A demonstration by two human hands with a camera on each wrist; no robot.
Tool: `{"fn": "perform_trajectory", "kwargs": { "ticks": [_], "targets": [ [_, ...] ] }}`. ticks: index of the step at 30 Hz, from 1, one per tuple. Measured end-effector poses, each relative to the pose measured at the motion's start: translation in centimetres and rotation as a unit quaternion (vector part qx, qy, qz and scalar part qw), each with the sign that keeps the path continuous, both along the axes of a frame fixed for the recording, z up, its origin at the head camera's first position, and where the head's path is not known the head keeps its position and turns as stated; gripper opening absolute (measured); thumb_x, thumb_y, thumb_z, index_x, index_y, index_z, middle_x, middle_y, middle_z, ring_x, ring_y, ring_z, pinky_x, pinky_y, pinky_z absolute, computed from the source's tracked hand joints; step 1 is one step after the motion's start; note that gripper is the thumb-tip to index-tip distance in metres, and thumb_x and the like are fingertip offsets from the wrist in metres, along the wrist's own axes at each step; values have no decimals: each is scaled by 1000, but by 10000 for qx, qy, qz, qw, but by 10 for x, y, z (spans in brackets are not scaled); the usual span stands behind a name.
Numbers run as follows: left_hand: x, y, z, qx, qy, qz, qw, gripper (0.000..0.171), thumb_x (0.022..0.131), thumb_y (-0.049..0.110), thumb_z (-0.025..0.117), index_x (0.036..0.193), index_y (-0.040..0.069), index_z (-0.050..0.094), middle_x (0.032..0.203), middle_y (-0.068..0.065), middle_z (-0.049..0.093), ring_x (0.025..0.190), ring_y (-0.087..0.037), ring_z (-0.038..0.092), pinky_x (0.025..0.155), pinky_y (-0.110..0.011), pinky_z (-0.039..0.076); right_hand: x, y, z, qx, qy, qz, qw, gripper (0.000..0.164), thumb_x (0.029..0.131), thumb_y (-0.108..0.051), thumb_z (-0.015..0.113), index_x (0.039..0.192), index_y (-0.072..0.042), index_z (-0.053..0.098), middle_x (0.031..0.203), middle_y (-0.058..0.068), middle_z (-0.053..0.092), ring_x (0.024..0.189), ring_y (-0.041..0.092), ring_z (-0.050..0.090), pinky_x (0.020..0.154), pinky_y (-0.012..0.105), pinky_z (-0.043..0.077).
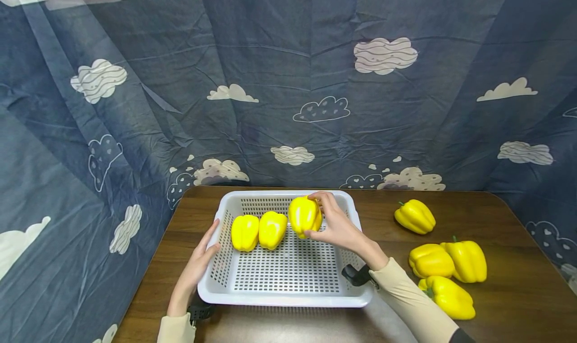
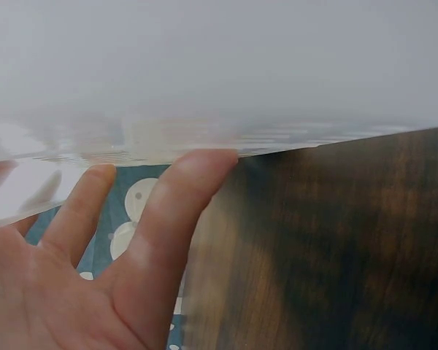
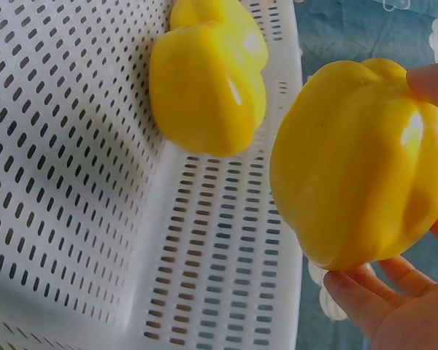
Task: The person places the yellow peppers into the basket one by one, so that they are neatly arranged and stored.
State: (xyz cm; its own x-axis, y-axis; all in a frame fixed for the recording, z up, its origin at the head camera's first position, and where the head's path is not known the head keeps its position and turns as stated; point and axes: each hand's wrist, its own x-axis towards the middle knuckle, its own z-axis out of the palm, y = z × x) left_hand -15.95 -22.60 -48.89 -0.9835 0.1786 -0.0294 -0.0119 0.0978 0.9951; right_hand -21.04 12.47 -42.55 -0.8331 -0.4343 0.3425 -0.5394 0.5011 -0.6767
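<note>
My right hand (image 1: 339, 229) grips a yellow bell pepper (image 1: 301, 216) between thumb and fingers, over the back right part of a white perforated basket (image 1: 288, 300). In the right wrist view the held bell pepper (image 3: 358, 168) hangs above the basket's rim level, fingers at both its ends. Two more yellow peppers, a left one (image 1: 245, 234) and a right one (image 1: 272, 231), lie side by side in the basket's back left. At the basket's left side, my left hand (image 1: 195, 269) rests its extended fingers and thumb against the outer wall.
To the right on the brown wooden table (image 1: 378, 208) lie several yellow peppers: one at the back (image 1: 414, 217), a touching pair (image 1: 431, 261) and a front one (image 1: 448, 298). A dark blue curtain (image 1: 270, 132) with cloud prints hangs behind the table.
</note>
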Motion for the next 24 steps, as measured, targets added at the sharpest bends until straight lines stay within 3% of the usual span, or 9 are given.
{"fn": "perform_trajectory", "kwargs": {
  "ticks": [12, 24],
  "targets": [
    [0, 0, 0, 35, -79, 11, 10000, 58, 102, 15, 41, 155, 22, 17, 157, -17, 10, 126, -51, 38, 87, -57, 47, -6, -10, -14, 382, -204, -140, 9990, 76, 65, -19, 77, 128, 2, 40, 124, 20, 42, 106, 29, 49, 88, 41, 47],
    [0, -1, -2, -15, 1, 61, 10000, 58, 102, 14, 42, 154, 20, 19, 157, -17, 12, 127, -50, 37, 88, -57, 46, -13, -16, -30, 765, -835, -491, 9924, 79, 65, -17, 83, 129, 2, 39, 125, 21, 40, 106, 32, 51, 89, 45, 47]
  ]
}}
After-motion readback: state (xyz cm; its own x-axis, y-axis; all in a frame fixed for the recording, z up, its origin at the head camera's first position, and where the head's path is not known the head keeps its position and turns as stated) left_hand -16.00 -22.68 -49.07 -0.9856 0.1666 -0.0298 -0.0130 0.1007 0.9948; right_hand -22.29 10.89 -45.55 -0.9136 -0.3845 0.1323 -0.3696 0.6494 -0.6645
